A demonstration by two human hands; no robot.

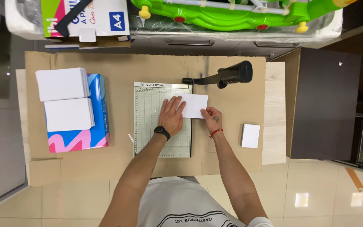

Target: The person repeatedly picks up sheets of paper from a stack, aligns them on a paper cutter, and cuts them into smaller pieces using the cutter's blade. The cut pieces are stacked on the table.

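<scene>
Pressing the white sheet (194, 105) flat with the open left hand (172, 115), the right hand (211, 119) pinches its edge; keep it square on the paper cutter (148, 126).

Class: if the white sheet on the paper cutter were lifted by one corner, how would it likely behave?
The sheet looks thin and flat, so it would probably droop and feel very light. It overhangs the cutter edge, so it likely slides easily unless the left hand presses it.
</scene>
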